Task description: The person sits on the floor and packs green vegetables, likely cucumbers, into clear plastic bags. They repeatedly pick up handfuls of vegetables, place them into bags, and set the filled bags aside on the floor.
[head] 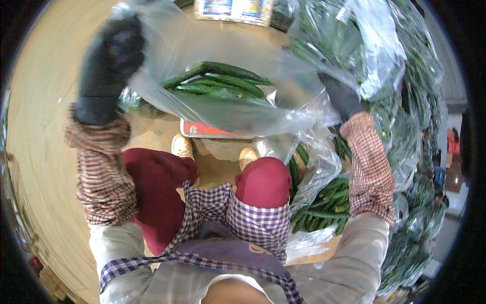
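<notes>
A clear plastic bag [235, 114] is stretched wide between my hands. At the upper left my left hand [119, 47], in a dark glove and blurred, grips one side of it. My right hand [340, 93], also in a dark glove, holds the other side near the bagged greens. Several long green cucumbers [224, 81] lie side by side in the middle, partly seen through the film. Whether they are inside this bag or behind it, I cannot tell. Beneath the bag shows the edge of a red tray with a pale rim [212, 130]; the film hides the rest.
Large clear bags of cucumbers [410, 133] are heaped along the right. Near my right knee, loose cucumbers [322, 209] lie by an opened plastic bag [319, 167]. A white box with printing [233, 11] stands at the far side. Bare floor [45, 152] stretches left.
</notes>
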Tool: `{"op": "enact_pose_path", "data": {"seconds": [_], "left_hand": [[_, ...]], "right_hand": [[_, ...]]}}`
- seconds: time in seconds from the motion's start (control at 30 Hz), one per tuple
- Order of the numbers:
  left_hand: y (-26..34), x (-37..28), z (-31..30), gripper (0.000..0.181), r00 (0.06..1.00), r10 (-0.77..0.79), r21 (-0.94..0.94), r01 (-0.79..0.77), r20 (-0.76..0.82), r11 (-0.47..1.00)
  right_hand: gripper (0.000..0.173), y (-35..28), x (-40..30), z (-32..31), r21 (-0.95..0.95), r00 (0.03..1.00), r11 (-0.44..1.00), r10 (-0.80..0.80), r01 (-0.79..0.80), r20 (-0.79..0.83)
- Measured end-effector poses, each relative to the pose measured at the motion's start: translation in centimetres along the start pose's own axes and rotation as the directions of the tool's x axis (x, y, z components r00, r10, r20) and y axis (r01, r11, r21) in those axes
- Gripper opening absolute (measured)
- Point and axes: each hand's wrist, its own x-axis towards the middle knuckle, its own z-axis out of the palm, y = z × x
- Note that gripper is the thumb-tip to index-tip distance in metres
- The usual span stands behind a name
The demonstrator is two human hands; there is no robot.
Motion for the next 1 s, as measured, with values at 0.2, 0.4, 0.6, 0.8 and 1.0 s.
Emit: {"op": "enact_pose_path", "data": {"seconds": [0.2, 0.4, 0.6, 0.8, 1.0], "left_hand": [[-1.6, 0.7, 5.2, 0.024, 0.884, 0.137, 0.229, -0.035, -0.446, 0.973], [-2.8, -0.6, -0.7, 0.035, 0.968, -0.083, 0.149, 0.048, 0.238, 0.988], [-3.8, -1.5, -1.2, 0.038, 0.942, 0.1, 0.616, 0.127, -0.321, 0.777], [-5.4, -0.6, 0.5, 0.037, 0.983, 0.178, 0.999, 0.042, -0.038, -0.02], [-4.7, -0.8, -0.9, 0.039, 0.989, 0.142, 0.999, 0.043, -0.041, -0.011]], "right_hand": [[0.036, 2.5, -2.0, -3.3, 0.241, 0.947, 0.971, -0.087, 0.011, 0.31], [0.034, 5.6, -12.7, -1.0, 0.906, 0.958, 0.324, -0.179, 0.272, -0.224], [0.025, 20.4, -20.2, 23.9, 0.827, 0.831, 0.343, 0.5, -0.446, 0.242], [0.026, 23.3, -14.4, 25.3, 0.016, 0.736, 0.737, 0.676, -0.676, -0.04], [0.028, 25.7, -10.8, 21.4, 0.06, 0.788, 0.795, 0.583, -0.604, 0.2]]}}
